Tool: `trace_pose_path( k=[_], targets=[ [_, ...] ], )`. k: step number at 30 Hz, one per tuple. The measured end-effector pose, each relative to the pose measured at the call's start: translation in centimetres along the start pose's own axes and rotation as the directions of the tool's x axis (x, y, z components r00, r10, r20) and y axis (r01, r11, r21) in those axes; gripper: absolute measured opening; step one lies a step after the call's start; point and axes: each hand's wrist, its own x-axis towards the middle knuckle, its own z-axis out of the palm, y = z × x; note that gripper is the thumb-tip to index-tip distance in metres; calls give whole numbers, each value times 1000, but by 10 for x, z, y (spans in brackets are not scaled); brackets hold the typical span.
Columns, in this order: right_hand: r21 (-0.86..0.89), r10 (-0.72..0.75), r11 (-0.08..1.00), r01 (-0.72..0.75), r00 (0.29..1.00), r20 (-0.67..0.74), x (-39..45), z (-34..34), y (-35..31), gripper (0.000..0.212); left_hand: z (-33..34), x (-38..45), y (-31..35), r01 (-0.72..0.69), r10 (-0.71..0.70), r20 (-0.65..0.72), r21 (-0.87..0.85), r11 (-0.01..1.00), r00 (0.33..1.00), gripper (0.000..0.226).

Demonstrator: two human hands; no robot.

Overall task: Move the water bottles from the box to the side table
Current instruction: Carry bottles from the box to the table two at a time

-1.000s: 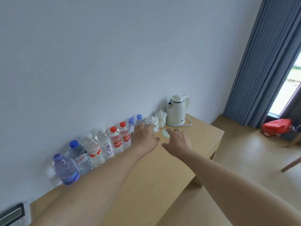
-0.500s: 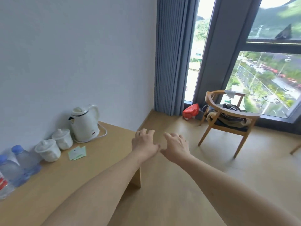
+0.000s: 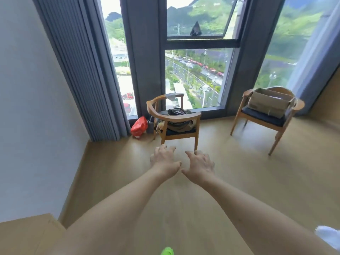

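A brown cardboard box (image 3: 269, 102) sits on the seat of the wooden chair (image 3: 265, 116) at the right, by the window. My left hand (image 3: 164, 161) and my right hand (image 3: 199, 166) are stretched out in front of me over the floor, side by side, fingers loosely spread and holding nothing. Only a corner of the side table (image 3: 24, 234) shows at the bottom left. No water bottle is in view.
A second wooden chair (image 3: 174, 122) with a dark bag on it stands just beyond my hands. A red bag (image 3: 139, 126) lies on the floor by the grey curtain (image 3: 88, 70). Bare wooden floor stretches between me and the chairs.
My view has swung right, away from the side table with its row of bottles, kettle and cups, to the window and chairs. Both hands stayed out in front, holding nothing.
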Motion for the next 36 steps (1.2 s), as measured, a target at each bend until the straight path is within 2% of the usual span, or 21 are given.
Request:
trace_pose_path(
  k=[4, 9, 17, 28, 36],
  targets=[
    [12, 173, 985, -173, 982, -77, 68, -36, 43, 66, 9, 95, 55, -181, 181, 40, -2, 983, 983, 68],
    [11, 340, 940, -341, 931, -132, 145, -76, 88, 69, 18, 200, 119, -341, 339, 119, -1, 940, 933, 67],
    [111, 582, 813, -571, 804, -123, 216, -98, 175, 73, 80, 305, 189, -469, 453, 261, -1, 883, 853, 69],
    [178, 681, 730, -659, 722, -122, 345, -126, 341, 72, 174, 447, 347, -600, 565, 331, 2, 800, 755, 67],
    [192, 661, 750, -633, 734, -157, 451, -202, 453, 62, 207, 558, 473, -590, 573, 277, -28, 807, 771, 60]
  ],
)
